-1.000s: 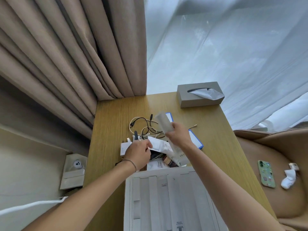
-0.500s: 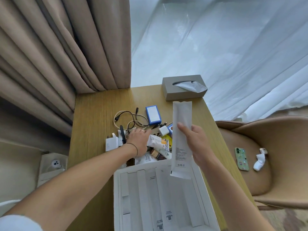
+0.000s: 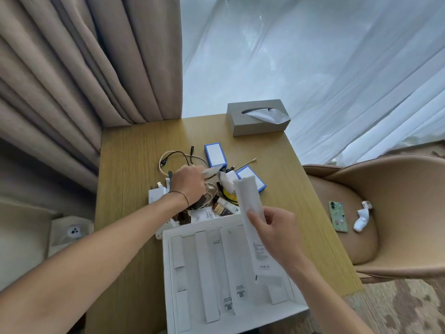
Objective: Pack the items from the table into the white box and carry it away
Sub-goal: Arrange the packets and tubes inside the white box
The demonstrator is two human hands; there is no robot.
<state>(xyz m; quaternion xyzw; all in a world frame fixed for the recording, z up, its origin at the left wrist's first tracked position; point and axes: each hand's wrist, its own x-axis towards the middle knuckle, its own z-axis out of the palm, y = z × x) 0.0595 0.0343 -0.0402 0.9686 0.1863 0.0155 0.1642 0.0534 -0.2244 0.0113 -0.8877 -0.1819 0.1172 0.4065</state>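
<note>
A white open box (image 3: 168,273) lined with white card strips sits at the near edge of the wooden table (image 3: 134,165). My right hand (image 3: 277,235) grips a long white packet (image 3: 249,201), tilted over the box's right side with its lower end inside the rim. My left hand (image 3: 190,186) reaches into the pile beyond the box, fingers curled on a small pale item (image 3: 213,171) that is blurred. The pile holds tangled cables (image 3: 175,156), a white charger (image 3: 154,196), two blue-edged boxes (image 3: 215,154) (image 3: 256,177), a yellow item (image 3: 228,195) and a small tube (image 3: 226,206).
A grey tissue box (image 3: 255,119) stands at the table's far right corner. Right of the table a tan chair (image 3: 397,184) carries a green phone (image 3: 338,216) and a white object (image 3: 362,216). Beige curtains (image 3: 84,68) hang at left, sheer ones behind. A wall socket (image 3: 73,231) is low left.
My right hand has lowered the white packet from upright above the table to a tilt over the box. My left hand has shifted farther into the pile, toward the cables.
</note>
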